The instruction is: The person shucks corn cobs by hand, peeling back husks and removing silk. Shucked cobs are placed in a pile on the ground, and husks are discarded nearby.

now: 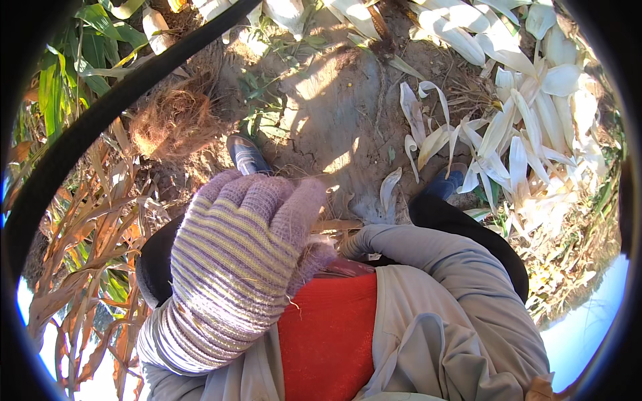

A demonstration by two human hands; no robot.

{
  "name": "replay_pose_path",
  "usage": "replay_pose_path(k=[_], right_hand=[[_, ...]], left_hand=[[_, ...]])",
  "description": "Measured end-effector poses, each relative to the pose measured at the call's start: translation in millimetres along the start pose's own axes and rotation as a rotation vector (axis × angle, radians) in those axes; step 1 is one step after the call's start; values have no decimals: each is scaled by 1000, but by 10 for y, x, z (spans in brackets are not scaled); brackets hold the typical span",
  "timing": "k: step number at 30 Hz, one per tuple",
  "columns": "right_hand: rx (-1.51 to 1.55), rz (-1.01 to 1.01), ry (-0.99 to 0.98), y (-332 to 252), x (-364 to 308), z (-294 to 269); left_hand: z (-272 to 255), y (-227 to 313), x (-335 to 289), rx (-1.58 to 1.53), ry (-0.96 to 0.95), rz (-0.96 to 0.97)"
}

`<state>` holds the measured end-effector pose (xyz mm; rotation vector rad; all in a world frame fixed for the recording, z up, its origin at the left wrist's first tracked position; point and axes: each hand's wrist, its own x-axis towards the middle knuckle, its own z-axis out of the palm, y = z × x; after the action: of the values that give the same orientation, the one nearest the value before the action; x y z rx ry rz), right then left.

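Observation:
My left hand [234,250], in a knitted glove striped purple and pale yellow, is raised in front of my body with its back upward. Its fingers bend down and away, pressed together; whatever they hold, if anything, is hidden beneath. A patch of fuzzy purple knit [312,262] shows just beside it, and I cannot tell which hand it belongs to. The grey right sleeve [414,244] bends inward across my lap, its cuff ending close to the left glove. My right hand itself is mostly or wholly hidden there. A short tan strip [336,225] lies near the cuff.
Pale corn husks [528,127] are heaped at the right, with loose husk leaves [428,127] nearer the middle. Brown corn silk [177,120] lies at the upper left. Dry corn stalks [87,260] stand at the left. A dark strap [114,107] crosses the upper left. Below is bare soil [334,107].

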<state>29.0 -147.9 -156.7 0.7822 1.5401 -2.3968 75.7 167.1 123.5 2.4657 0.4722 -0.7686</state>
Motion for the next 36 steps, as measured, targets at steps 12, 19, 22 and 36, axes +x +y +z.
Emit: replay_pose_path(k=[12,19,22,36], right_hand=[[79,-110,-66,-348,-234,-174],[-34,-312,83,-224,-850,-537],[-58,-341,34,98,-913,-790],[-192,13,91,-198,-867,-1434]], left_hand=[[-115,-189,760,-230,16,-230],[-247,-315,899,-310,-4,-219],[-286,-359,942,-272,49,-222],[-638,-628,854,-25,389,-125]])
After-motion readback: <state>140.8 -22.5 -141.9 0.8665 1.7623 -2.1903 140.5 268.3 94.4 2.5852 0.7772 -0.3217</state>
